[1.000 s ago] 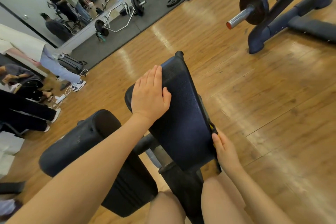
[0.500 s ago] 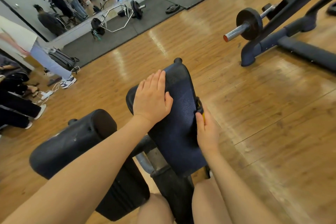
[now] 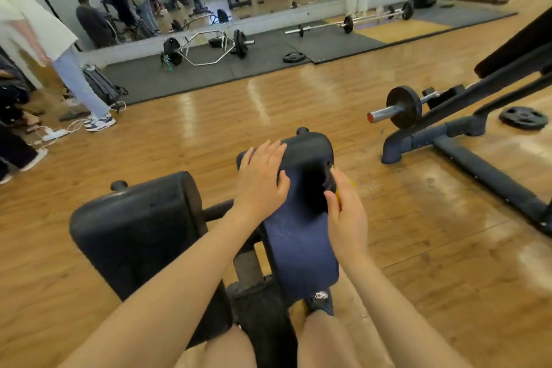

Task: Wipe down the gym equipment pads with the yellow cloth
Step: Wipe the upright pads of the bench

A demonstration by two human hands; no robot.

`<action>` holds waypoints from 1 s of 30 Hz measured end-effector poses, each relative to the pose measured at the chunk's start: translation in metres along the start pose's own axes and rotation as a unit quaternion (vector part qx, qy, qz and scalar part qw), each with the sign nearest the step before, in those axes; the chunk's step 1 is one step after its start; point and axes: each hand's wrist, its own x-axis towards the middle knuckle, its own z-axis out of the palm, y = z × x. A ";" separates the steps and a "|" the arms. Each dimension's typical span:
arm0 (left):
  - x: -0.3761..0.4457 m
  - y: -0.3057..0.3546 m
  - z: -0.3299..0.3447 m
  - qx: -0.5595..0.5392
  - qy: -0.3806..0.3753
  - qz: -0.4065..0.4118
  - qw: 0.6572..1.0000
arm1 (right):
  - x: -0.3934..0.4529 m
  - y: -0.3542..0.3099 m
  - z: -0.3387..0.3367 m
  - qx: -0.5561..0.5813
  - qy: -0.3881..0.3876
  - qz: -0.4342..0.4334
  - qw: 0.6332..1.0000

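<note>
Two dark roller pads sit on a machine in front of my knees. My left hand (image 3: 263,179) lies flat, fingers spread, on top of the right pad (image 3: 298,236), which is dark blue. My right hand (image 3: 346,215) presses against that pad's right side, holding the yellow cloth (image 3: 339,193); only a thin yellow strip shows past my fingers. The left pad (image 3: 134,227) is black and untouched.
A bench frame with a loaded bar end (image 3: 403,107) stands on the wooden floor to the right. A loose weight plate (image 3: 522,118) lies beyond it. A person's legs (image 3: 80,84), a backpack and cables are at the far left. Barbells rest on mats by the mirror.
My right hand has slid forward along the right side of the blue pad, from its near end toward its far end. My head has tilted up, showing more of the room.
</note>
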 end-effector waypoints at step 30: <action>-0.004 -0.020 0.033 -0.022 0.122 -0.161 0.979 | 0.106 -0.036 0.043 -0.143 -0.063 -0.055 0.986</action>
